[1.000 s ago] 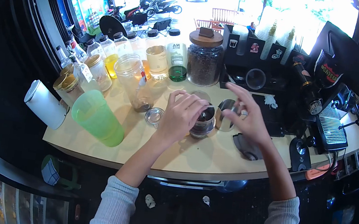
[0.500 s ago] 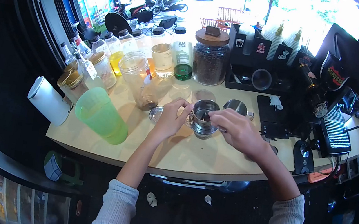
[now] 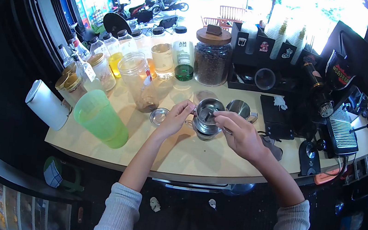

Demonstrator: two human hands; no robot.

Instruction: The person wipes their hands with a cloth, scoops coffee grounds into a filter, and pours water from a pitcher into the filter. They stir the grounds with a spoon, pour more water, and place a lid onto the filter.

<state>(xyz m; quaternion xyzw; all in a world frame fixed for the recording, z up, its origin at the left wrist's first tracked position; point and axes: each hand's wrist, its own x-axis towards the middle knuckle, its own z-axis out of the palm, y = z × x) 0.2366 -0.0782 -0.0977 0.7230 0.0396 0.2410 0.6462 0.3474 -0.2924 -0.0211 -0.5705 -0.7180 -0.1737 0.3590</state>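
A steel drip-filter cup (image 3: pixel 210 103) is at the middle of the counter, over a glass (image 3: pixel 204 137) that is mostly hidden beneath it. My left hand (image 3: pixel 176 118) pinches the cup's left side, at a small ear near the rim. My right hand (image 3: pixel 239 134) is closed, its fingertips reaching over the cup's right rim; what they hold, if anything, is hidden. Something dark shows inside the cup. To the left lies a small round metal lid (image 3: pixel 159 116). Just behind my right hand stands a steel mug (image 3: pixel 240 108).
A green pitcher (image 3: pixel 102 118) and a clear plastic jar (image 3: pixel 137 83) stand left. Along the back are several bottles (image 3: pixel 163 61), a wooden-lidded jar of coffee beans (image 3: pixel 212 58) and a black cup organiser (image 3: pixel 253 84). An espresso machine (image 3: pixel 347 132) is at the right.
The steel filter cup tips slightly, showing more of its inside. My right fingers have shifted a little at its rim. The whole view has moved slightly.
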